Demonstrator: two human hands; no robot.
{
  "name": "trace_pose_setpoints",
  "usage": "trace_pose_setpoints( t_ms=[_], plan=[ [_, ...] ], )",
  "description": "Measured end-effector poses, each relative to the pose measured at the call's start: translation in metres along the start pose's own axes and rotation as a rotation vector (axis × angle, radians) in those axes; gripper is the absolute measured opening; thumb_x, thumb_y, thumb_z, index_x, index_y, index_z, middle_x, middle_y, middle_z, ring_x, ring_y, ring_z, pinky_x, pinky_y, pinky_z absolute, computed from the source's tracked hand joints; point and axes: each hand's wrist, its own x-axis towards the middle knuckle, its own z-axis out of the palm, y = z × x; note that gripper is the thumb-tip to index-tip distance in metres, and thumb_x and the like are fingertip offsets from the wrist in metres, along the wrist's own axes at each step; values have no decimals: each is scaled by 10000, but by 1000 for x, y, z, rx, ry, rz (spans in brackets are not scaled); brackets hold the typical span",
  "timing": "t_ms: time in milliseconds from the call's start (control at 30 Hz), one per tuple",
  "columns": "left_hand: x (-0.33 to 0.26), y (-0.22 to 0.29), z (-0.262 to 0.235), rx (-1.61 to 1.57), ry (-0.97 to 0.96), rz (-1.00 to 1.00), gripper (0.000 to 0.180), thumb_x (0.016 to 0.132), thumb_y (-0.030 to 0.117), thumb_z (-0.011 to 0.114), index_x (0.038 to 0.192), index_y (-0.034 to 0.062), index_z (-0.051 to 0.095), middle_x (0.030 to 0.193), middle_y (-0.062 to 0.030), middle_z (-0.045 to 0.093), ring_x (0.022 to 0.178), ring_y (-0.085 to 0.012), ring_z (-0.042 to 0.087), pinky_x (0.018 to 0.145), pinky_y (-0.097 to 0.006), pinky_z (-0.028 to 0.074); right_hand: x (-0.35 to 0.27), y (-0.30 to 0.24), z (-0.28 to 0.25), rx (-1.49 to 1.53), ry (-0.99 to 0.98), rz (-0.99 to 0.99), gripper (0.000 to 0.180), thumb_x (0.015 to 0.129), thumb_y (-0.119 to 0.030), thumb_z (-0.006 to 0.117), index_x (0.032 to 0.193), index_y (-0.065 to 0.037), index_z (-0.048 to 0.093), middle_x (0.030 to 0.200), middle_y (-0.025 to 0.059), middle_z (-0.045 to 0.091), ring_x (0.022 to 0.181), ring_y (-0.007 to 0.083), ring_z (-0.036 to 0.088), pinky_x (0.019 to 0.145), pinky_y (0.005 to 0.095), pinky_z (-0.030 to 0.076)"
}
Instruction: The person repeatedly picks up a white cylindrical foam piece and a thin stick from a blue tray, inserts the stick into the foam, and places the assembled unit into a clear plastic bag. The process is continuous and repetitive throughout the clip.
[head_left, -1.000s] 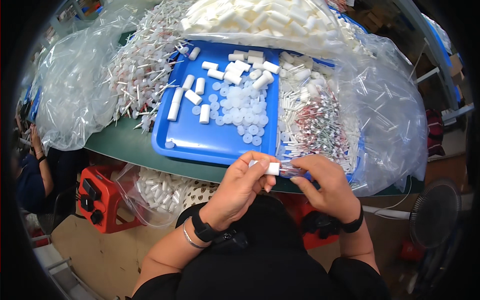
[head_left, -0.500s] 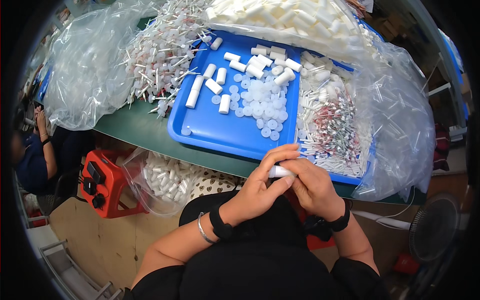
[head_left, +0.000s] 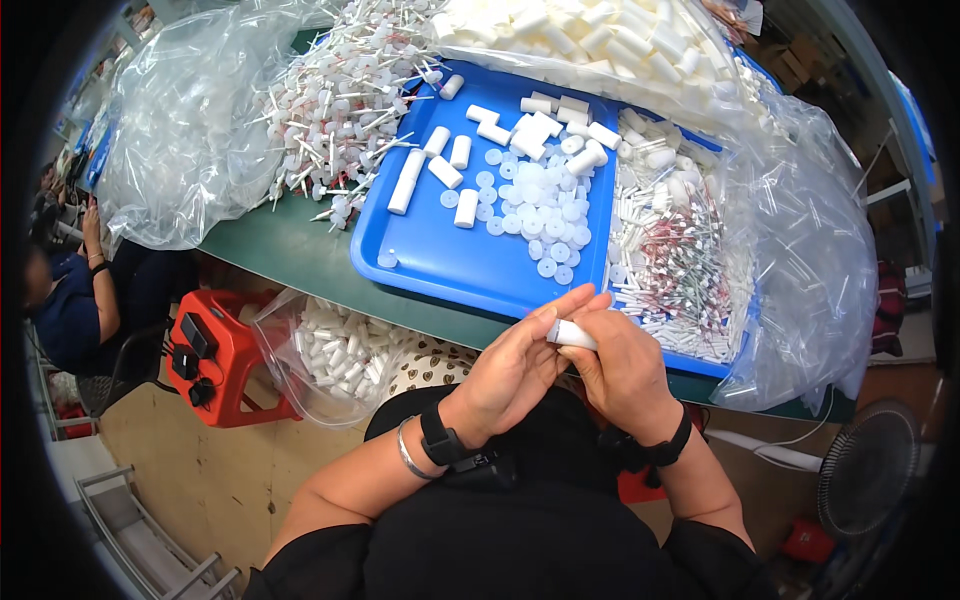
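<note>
Both hands met just off the near edge of the green table [head_left: 290,250], at about six o'clock from the blue tray [head_left: 450,265]. The right hand [head_left: 625,375] was curled closed around a small white tube [head_left: 572,334], its fingers wrapped under it so that only the left end showed. The left hand [head_left: 520,365] lay half open against that end, its long fingers stretched over the tube and pressing on its tip; whether a small part sat under those fingertips could not be told. The step in hand looked like fitting or pressing something home on the tube's end, and it seemed close to done.

On the tray, white discs [head_left: 535,210] lay heaped at the middle, with loose tubes [head_left: 455,175] at ten to twelve o'clock of them. Thin stick parts [head_left: 345,110] piled on clear plastic at nine o'clock of the tray. The next move would likely call for a firm squeeze with the tube kept straight.
</note>
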Motion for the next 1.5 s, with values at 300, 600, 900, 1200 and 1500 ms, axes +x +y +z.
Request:
trace_pose_setpoints(
  t_ms=[300,600,900,1200,1500],
  plan=[
    [-1,-12,5,-146,41,130,495,1092,403,373,1513,143,363,1602,-117,310,1491,-325,283,1218,-484,289,3,-17,26,-30,56,124,268,916,-157,694,1113,-12,585,873,168,645,673,329,662,547,403,509],
    [-3,-6,8,-60,49,153,585,1076,487,328,1550,150,266,1609,-116,284,1488,-342,279,1216,-499,296,10,-22,23,22,-27,144,264,944,-127,647,1150,7,550,891,179,660,655,365,672,548,429,530],
    [-3,11,11,43,58,144,656,1061,548,292,1555,120,233,1586,-147,317,1446,-348,363,1194,-483,330,28,-32,19,332,-23,365,208,1003,-158,592,1143,-13,541,860,199,697,708,380,706,557,434,538],
    [-17,19,1,227,122,118,689,1072,550,245,1590,100,184,1610,-150,297,1437,-331,386,1169,-468,359,29,-34,27,1064,-103,781,343,1092,-311,425,1113,0,568,700,21,509,506,87,418,468,227,342],
    [-17,31,-3,370,102,149,553,1103,444,270,1468,54,416,1546,-164,407,1355,-329,490,1115,-494,422,27,-23,24,1382,-292,851,402,1098,-346,396,1158,22,546,711,58,554,482,99,427,436,262,341]
  ],
)
